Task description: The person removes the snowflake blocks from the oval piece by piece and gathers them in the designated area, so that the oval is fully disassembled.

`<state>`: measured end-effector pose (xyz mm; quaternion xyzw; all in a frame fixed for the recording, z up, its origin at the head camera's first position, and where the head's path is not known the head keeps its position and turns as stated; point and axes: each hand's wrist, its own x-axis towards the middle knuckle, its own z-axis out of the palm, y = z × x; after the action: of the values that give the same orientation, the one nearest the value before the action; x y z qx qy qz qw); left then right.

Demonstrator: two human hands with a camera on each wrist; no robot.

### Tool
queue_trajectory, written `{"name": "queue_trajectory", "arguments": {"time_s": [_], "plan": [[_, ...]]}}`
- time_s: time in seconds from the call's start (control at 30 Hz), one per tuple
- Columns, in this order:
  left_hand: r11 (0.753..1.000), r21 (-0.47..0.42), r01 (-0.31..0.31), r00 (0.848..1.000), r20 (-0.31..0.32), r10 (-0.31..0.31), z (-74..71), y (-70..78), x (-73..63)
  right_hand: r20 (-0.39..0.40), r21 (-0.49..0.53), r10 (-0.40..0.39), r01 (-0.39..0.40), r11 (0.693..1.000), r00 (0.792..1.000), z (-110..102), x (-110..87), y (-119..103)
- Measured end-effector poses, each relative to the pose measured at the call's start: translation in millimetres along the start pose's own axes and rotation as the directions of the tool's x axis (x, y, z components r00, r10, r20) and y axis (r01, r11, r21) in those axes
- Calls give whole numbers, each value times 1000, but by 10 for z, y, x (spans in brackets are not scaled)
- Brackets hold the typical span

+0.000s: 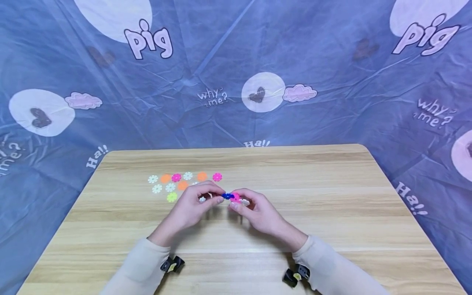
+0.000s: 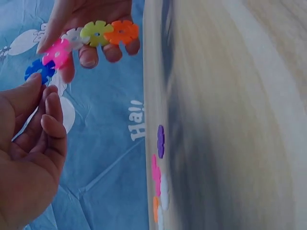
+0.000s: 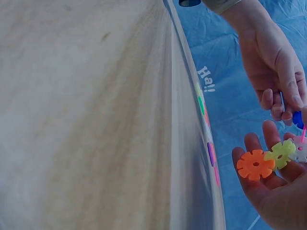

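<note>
Between thumb and fingertips, my left hand (image 1: 194, 205) pinches a blue notched plastic disc (image 2: 38, 70), close over the table. My right hand (image 1: 264, 211) holds a row of joined discs of the same flower-like kind. Starting nearest the blue one, the row runs pink disc (image 2: 58, 53), white disc (image 2: 73, 37), yellow disc (image 2: 95, 34) and orange disc (image 2: 122, 32). The blue disc's edge meets the pink one's edge; I cannot tell whether their slots interlock. In the right wrist view, the orange end (image 3: 256, 165) lies across the right fingers.
Loose discs lie flat in rows on the wooden table (image 1: 332, 184), beyond and left of my hands, among them a yellow-green disc (image 1: 172, 197) and a magenta disc (image 1: 217, 177). My left hand hides part of them. A blue printed cloth (image 1: 221, 49) hangs behind the table.
</note>
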<state>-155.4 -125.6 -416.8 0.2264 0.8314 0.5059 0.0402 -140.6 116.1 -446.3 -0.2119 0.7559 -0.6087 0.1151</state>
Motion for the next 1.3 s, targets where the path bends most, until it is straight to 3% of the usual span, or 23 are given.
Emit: {"name": "queue_trajectory", "arguments": {"time_s": [0.17,0.4,0.73,0.9,1.07,1.3], "plan": [[999,-13,-42,999,-30,41,33,-11,-18,-2,-10,8,-8,1000,1000,-1,0,4],[999,-8,-44,994,-105,43,21,-17,-25,-71,15,-16,17,1000,997,-47,-29,-13],[997,-51,-61,993,-108,55,23,-13,-41,-108,27,-61,64,998,992,-52,-37,-16],[996,-65,-68,993,-105,61,55,-21,-41,-101,25,-52,55,998,994,-61,-42,-9],[989,-91,-117,989,-104,108,117,-22,-40,-76,33,-48,50,998,996,-68,-49,-18],[981,-89,-172,976,-150,157,178,-31,-48,-56,15,-67,68,998,996,-74,-64,-14]]}}
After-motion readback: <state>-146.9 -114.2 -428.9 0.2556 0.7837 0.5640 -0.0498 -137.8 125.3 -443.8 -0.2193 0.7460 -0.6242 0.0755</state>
